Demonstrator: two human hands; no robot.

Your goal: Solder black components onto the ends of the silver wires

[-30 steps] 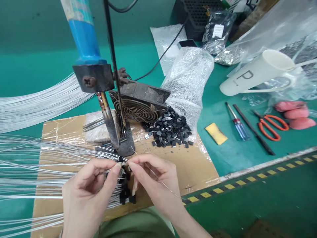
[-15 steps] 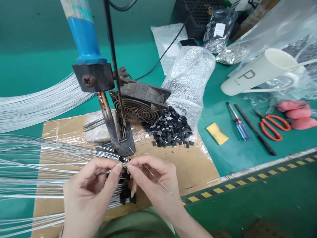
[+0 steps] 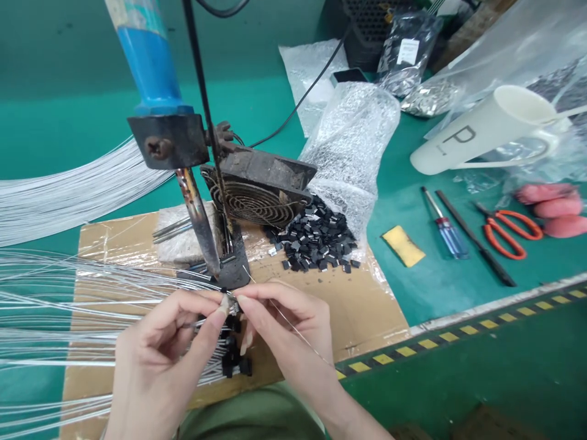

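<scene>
My left hand [image 3: 158, 351] is closed in a pinch, thumb and forefinger meeting just below the tip of the soldering iron [image 3: 208, 247]. Between my two hands a small metal-ended connector [image 3: 233, 304] shows partly; fingertips cover the rest. My right hand [image 3: 288, 324] pinches at its right side, and a thin solder wire [image 3: 293, 327] passes through that hand, its free end pointing up and left. Under the fingers, several black connectors [image 3: 232, 354] sit on the ends of white wires [image 3: 96, 333] coming from the left.
A dusty fan [image 3: 257, 189] stands behind the iron, beside a heap of loose black connectors [image 3: 318, 238] on the cardboard [image 3: 367, 318]. Further right lie a yellow sponge [image 3: 403, 245], a screwdriver [image 3: 447, 226], a dark rod-like tool [image 3: 477, 238], orange-handled cutters [image 3: 509, 232] and a white mug [image 3: 481, 131].
Both hands stay pinched together below the iron, with only a slight shift of the fingers. More of the connector's metal shows between them. The whole view has moved slightly.
</scene>
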